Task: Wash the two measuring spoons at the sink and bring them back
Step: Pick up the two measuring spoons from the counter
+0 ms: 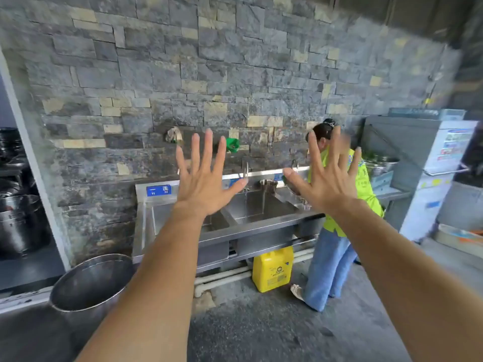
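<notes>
"Steel sink on your feed?" the desk asks.

"Yes, I have it dead centre, a long stainless unit against the grey stone wall. Its tap stands over the middle basin, and a thin stream of water falls from it."

"And the hands?"

"Both are raised in front of the sink, backs toward the camera. I read the left hand just to 9 o'clock of centre, fingers straight and spread wide, holding nothing. The right hand is at 3 o'clock, splayed and empty too, though its fingertips are blurred. They are apart from each other."

"Where are the measuring spoons?"

"I can't tell from this view. Neither hand carries them, and I can't make them out at the sink."

"What else do you see?"

"A person in a yellow-green top and blue jeans bends over the sink's 3 o'clock end. A small steel pot sits on the back rim just to 3 o'clock of the tap, and a blue label marks the 9 o'clock end. A yellow jug stands on the floor under the sink, at 6 o'clock. A big steel basin sits at 8 o'clock beside the left forearm. Stacked dark pots fill the 9 o'clock edge, and a white cabinet the 3 o'clock edge."
</notes>
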`<move>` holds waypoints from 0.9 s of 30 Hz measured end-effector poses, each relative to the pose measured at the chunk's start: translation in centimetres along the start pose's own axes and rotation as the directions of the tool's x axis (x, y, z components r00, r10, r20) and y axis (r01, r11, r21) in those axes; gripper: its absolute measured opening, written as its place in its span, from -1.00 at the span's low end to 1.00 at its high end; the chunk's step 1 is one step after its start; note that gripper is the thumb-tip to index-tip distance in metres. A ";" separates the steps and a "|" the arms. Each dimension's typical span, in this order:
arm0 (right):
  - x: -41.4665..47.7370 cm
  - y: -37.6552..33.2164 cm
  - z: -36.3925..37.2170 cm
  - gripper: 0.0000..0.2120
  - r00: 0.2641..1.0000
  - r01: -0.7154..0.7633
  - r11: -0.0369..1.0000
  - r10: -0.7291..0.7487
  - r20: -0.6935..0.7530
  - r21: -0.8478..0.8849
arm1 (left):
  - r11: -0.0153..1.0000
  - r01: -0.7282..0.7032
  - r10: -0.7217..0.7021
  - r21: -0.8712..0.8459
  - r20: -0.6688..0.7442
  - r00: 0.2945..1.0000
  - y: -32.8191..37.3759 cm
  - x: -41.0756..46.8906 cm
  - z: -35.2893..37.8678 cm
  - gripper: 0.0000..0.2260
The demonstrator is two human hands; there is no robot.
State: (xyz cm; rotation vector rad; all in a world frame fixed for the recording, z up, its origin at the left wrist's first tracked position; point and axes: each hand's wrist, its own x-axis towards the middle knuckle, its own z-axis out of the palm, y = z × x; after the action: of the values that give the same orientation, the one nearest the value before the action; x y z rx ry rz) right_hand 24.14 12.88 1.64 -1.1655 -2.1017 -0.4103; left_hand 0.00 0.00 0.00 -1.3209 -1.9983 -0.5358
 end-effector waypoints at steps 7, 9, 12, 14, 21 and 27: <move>-2.7 8.6 -1.6 -0.10 0.984 -0.100 0.992 0.087 -0.154 -0.076 | 0.983 -0.152 0.143 -0.099 -0.092 0.985 10.0 1.6 2.5 -0.10; -3.2 11.4 -2.4 -0.11 0.976 -0.113 0.988 0.091 -0.197 -0.102 | 0.973 -0.192 0.177 -0.130 -0.117 0.977 13.3 2.1 3.0 -0.10; -4.0 15.7 -4.1 -0.12 0.967 -0.160 0.978 0.128 -0.221 -0.133 | 0.950 -0.249 0.224 -0.187 -0.144 0.964 18.7 2.8 3.1 -0.11; -4.7 18.9 -5.5 -0.12 0.956 -0.188 0.969 0.144 -0.254 -0.159 | 0.932 -0.288 0.255 -0.221 -0.167 0.952 22.7 3.5 3.2 -0.11; -9.7 30.0 -10.8 -0.15 0.924 -0.326 0.892 0.232 -0.303 -0.313 | 0.833 -0.431 0.375 -0.348 -0.220 0.901 37.6 3.1 2.5 -0.12; -15.0 37.7 -15.1 -0.14 0.886 -0.450 0.790 0.337 -0.319 -0.416 | 0.732 -0.531 0.452 -0.427 -0.278 0.848 48.4 1.5 1.3 -0.13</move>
State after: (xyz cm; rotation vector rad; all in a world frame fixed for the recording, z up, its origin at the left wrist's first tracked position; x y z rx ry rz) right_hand 67.30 15.73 -0.08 -1.7135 -1.5299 -0.8532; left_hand 43.50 21.25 -1.07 -1.9714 -1.3245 -0.8878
